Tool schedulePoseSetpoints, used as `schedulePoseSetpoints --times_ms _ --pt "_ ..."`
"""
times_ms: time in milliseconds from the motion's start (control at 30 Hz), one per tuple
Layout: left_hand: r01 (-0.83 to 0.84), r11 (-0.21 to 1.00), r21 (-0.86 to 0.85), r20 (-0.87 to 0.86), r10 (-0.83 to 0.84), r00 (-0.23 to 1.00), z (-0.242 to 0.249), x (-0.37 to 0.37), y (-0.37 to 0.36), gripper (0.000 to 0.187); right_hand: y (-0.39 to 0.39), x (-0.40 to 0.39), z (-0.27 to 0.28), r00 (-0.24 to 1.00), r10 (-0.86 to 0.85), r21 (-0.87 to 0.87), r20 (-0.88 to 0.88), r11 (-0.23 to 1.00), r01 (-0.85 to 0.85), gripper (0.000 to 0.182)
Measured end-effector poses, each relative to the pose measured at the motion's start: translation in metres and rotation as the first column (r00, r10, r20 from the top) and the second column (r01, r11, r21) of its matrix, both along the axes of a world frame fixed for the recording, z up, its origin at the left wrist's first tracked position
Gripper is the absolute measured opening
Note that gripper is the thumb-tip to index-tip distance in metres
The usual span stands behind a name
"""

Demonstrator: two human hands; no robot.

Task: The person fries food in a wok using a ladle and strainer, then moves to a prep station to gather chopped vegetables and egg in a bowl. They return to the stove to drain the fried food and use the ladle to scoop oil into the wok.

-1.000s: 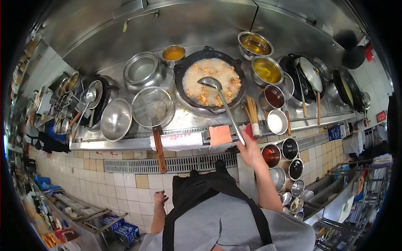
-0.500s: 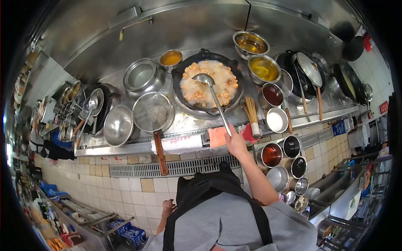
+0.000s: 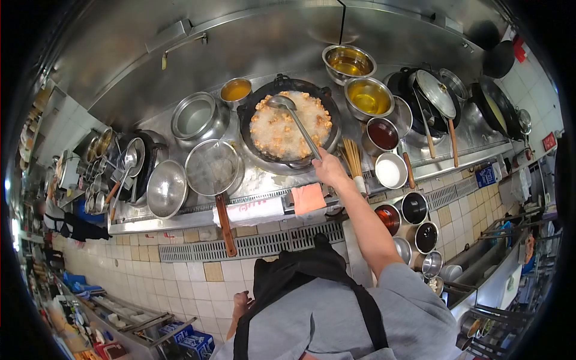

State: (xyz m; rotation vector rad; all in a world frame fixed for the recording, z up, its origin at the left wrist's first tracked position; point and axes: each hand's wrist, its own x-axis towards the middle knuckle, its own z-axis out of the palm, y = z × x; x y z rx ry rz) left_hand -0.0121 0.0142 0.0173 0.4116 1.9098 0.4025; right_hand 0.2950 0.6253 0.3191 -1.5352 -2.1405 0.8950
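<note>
My right hand (image 3: 331,170) is closed round the handle end of a long metal ladle (image 3: 303,130). The ladle's bowl rests over the far part of a black wok (image 3: 245,129), its rounded side showing. Golden-brown fried pieces (image 3: 324,123) lie in the wok among pale, foaming oil (image 3: 288,129). Low beside my black apron (image 3: 288,273) hangs my left hand (image 3: 242,302), fingers curled in, with nothing visible in it. A bamboo brush (image 3: 353,159) stands just right of my right hand.
Left of the wok are a wire strainer (image 3: 213,168), a metal bowl (image 3: 167,190) and a pot (image 3: 194,117). Two bowls of yellow oil (image 3: 369,99) (image 3: 349,62) and a container of white powder (image 3: 391,170) stand right. An orange cloth (image 3: 309,200) lies at the counter's front edge.
My right hand has moved forward and slightly left, pushing the ladle's bowl toward the wok's far left side. The view has shifted a little. My left hand stays low at my side.
</note>
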Motion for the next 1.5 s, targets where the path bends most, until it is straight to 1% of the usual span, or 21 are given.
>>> schedulePoseSetpoints --times_ms 67,133,267,367,400,500,600,667,733,833,933,967,1067,1167,1233,1267,1300,1333,1367,1433,1500 --pt "-0.234 0.972 -0.029 0.054 0.235 0.970 0.024 0.016 0.021 0.040 -0.005 0.001 0.025 0.998 0.009 -0.010 0.064 1.000 -0.008 0.059" --pt "-0.263 0.964 -0.033 0.039 0.265 0.964 0.033 0.022 0.024 0.041 -0.006 0.003 0.016 0.991 0.006 -0.028 0.131 1.000 -0.002 0.057" --pt "-0.225 0.974 0.032 0.020 0.224 0.974 0.027 0.016 0.033 0.042 0.011 0.011 -0.016 0.985 0.053 0.097 0.166 0.993 -0.070 0.057" --pt "-0.105 0.994 -0.023 0.010 0.105 0.994 0.029 0.019 0.032 0.040 0.006 -0.001 0.045 0.977 0.062 0.117 0.203 0.989 -0.087 0.055" --pt "-0.056 0.997 -0.049 0.024 0.057 0.998 0.035 0.022 0.037 0.040 0.016 -0.007 0.033 0.980 0.066 0.135 0.189 0.987 -0.092 0.055" --pt "-0.124 0.990 -0.071 0.094 0.131 0.987 0.050 0.029 0.039 0.039 0.055 -0.022 -0.003 0.960 0.070 0.206 0.272 0.970 -0.129 0.054" --pt "-0.149 0.989 0.019 0.076 0.147 0.986 0.031 0.026 0.032 0.039 0.086 -0.004 -0.038 0.923 0.098 0.144 0.371 0.976 -0.161 0.054" --pt "-0.348 0.937 0.031 0.054 0.346 0.937 0.029 0.020 0.031 0.039 0.080 0.010 -0.014 0.906 0.113 0.158 0.407 0.969 -0.192 0.054" --pt "-0.729 0.684 -0.037 0.056 0.729 0.682 0.042 0.036 0.045 0.038 0.047 0.023 0.072 0.913 0.116 0.061 0.392 0.987 -0.151 0.054" --pt "-0.519 0.854 0.008 -0.005 0.519 0.854 0.037 0.045 0.022 0.038 0.028 0.058 0.087 0.934 0.140 0.134 0.329 0.972 -0.193 0.058" --pt "-0.129 0.988 -0.091 -0.081 0.121 0.989 0.023 0.053 -0.004 0.039 0.012 0.055 0.048 0.936 0.104 -0.064 0.336 0.994 -0.087 0.056" --pt "-0.013 0.992 -0.125 -0.099 0.000 0.995 0.020 0.055 -0.010 0.039 0.009 0.059 0.037 0.955 0.104 -0.057 0.278 0.994 -0.092 0.057" --pt "0.186 0.965 -0.185 -0.114 -0.209 0.971 0.014 0.057 -0.014 0.039 0.007 0.066 0.020 0.991 0.097 -0.034 0.096 0.995 -0.094 0.060" --pt "0.252 0.946 -0.203 -0.107 -0.278 0.955 0.016 0.046 -0.004 0.040 -0.018 0.061 0.014 0.999 0.031 -0.056 -0.027 0.998 -0.032 0.061" --pt "0.170 0.966 -0.195 -0.086 -0.189 0.978 0.014 0.037 0.007 0.040 -0.028 0.053 -0.022 0.993 -0.006 -0.052 -0.117 0.999 0.000 0.059" --pt "0.043 0.984 -0.171 -0.056 -0.054 0.997 0.016 0.032 0.017 0.040 -0.030 0.049 -0.042 0.990 -0.013 -0.067 -0.139 0.998 0.003 0.058" --pt "-0.165 0.976 -0.141 -0.005 0.166 0.986 0.017 0.026 0.026 0.040 -0.030 0.046 -0.052 0.987 -0.018 -0.080 -0.161 0.997 0.005 0.058" --pt "-0.384 0.915 -0.121 0.048 0.392 0.919 0.020 0.023 0.035 0.041 -0.036 0.035 0.004 0.987 -0.132 -0.433 -0.094 0.898 0.079 0.058" --pt "-0.562 0.820 -0.105 0.082 0.570 0.817 0.022 0.018 0.046 0.041 -0.037 0.036 -0.004 0.993 -0.088 -0.299 -0.075 0.952 0.062 0.057" --pt "-0.707 0.705 -0.060 0.097 0.709 0.699 0.030 0.010 0.068 0.041 -0.038 0.037 -0.018 1.000 -0.013 -0.017 -0.018 1.000 0.012 0.057" --pt "-0.699 0.715 -0.006 0.091 0.697 0.711 0.036 0.003 0.084 0.042 -0.053 0.040 0.006 1.000 -0.006 -0.088 -0.019 0.996 0.004 0.056"
